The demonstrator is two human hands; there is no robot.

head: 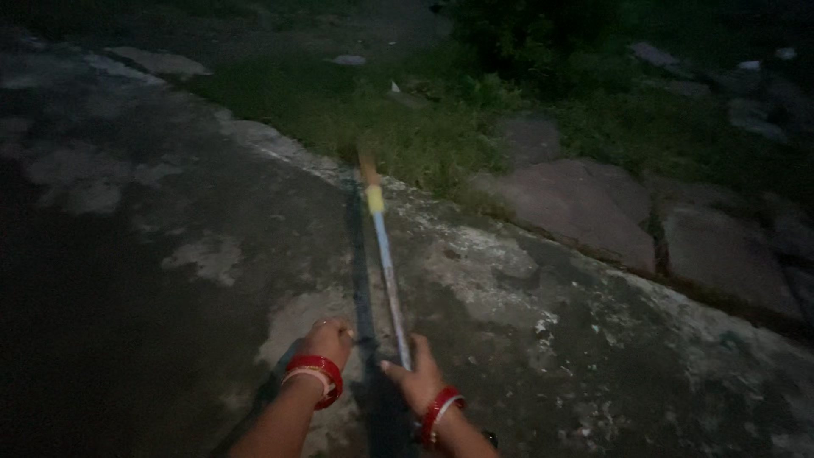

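While the right hand [417, 378] grips the long broom handle [388, 273] reaching to the pavement's grassy edge and the left hand [327, 337] hovers clenched alongside, sweeping seems underway, needing a steady pull.

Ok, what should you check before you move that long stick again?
1. Right hand gripping the long thin blue stick with a yellow band: ok.
2. Left hand on the stick: not ok, it sits beside it, apart.
3. Far end of the stick sharp in view: cannot tell, it is blurred near the grass strip.
4. Grey patchy concrete ground near the stick free of loose things: ok.
5. Enough light: not ok, the scene is dark.
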